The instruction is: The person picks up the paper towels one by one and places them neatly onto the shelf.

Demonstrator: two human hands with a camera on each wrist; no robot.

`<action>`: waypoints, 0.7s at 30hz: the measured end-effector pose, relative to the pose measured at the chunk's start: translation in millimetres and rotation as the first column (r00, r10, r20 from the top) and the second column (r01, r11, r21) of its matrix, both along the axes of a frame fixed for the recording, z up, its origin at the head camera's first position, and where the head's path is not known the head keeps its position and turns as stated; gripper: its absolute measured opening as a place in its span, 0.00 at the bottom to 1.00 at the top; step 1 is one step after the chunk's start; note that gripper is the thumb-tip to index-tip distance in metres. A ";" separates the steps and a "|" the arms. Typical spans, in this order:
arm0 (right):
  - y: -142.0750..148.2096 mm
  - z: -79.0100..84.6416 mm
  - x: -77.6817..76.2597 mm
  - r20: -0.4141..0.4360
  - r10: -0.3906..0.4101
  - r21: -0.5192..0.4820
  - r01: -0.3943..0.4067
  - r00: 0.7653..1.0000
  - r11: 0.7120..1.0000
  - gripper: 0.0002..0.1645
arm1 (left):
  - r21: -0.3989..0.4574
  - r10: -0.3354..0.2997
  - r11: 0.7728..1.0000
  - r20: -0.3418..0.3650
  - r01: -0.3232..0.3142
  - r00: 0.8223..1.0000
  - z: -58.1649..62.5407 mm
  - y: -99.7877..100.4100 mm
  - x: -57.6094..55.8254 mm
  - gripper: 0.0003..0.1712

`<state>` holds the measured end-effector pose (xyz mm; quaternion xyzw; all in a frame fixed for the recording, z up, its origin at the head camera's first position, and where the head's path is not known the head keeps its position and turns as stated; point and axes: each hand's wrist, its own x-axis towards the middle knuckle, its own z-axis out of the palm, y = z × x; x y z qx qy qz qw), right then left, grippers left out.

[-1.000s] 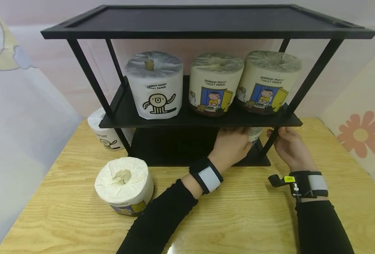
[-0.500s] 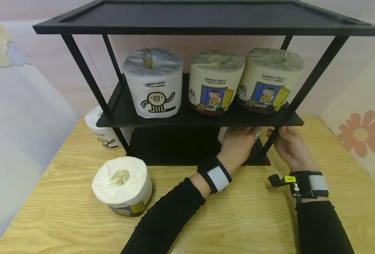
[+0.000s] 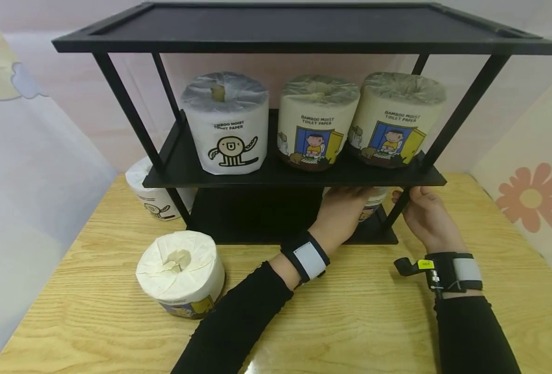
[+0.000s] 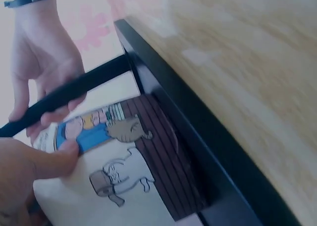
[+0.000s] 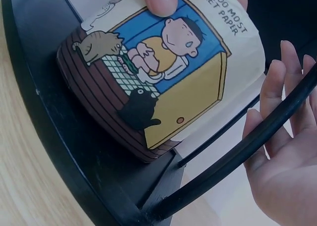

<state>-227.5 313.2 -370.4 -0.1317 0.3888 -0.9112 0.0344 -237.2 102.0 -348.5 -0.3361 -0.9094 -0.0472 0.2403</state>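
Observation:
In the head view, my left hand [image 3: 338, 215] reaches under the middle shelf and grips a toilet paper roll [image 3: 373, 202] standing on the lower shelf's right end. The left wrist view shows its thumb [image 4: 62, 161] pressed on the printed wrapper, while the fingers behind the roll are largely hidden. A seated cartoon figure and a yellow door face outward on the roll [image 5: 173, 72] in the right wrist view. My right hand [image 3: 427, 215] holds the black front right post [image 3: 399, 208] of the rack, fingers [image 5: 272, 87] reaching around behind it.
Three wrapped rolls stand on the middle shelf [image 3: 276, 179], including a white roll [image 3: 231, 135] at left. On the wooden table [image 3: 350, 311], one cream roll [image 3: 179, 272] stands front left, and another white roll [image 3: 156, 200] is behind the left post. The top shelf [image 3: 294, 28] overhangs everything.
My left hand shifts right and then back left while on the roll, and more of the roll's printed picture now shows beside it. My right hand stays at the post.

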 end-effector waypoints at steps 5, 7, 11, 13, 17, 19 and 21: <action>-0.7 -1.5 0.2 -0.035 -0.016 0.017 0.017 0.999 1.000 0.17 | -0.013 -0.086 0.996 0.043 0.087 0.995 2.4 -8.5 -6.7 0.26; -0.9 -1.4 0.4 -0.041 -0.028 0.033 0.029 0.999 0.999 0.17 | -0.012 -0.108 0.994 0.055 0.109 0.993 2.9 -11.2 -8.1 0.26; -0.8 0.0 0.4 -0.032 -0.019 0.028 0.019 0.999 0.999 0.17 | -0.015 -0.111 0.994 0.044 0.112 0.993 2.8 -12.5 -8.6 0.24; -0.9 0.8 0.7 -0.025 -0.011 0.020 0.011 1.000 1.000 0.17 | -0.018 -0.100 0.995 0.028 0.101 0.995 2.5 -11.2 -7.8 0.23; -0.8 1.5 1.4 -0.023 0.003 -0.006 -0.003 1.000 1.000 0.17 | -0.049 -0.071 0.996 -0.032 0.070 0.997 1.3 -6.8 -4.3 0.19; -0.9 1.0 1.5 -0.028 -0.002 -0.001 0.002 1.000 1.000 0.17 | -0.069 -0.058 0.996 -0.060 0.054 0.996 0.2 -5.1 -1.4 0.19; -1.1 0.0 1.4 -0.029 -0.008 0.005 0.008 1.000 1.000 0.16 | -0.082 -0.041 0.996 -0.060 0.036 0.997 -0.9 -4.5 2.3 0.22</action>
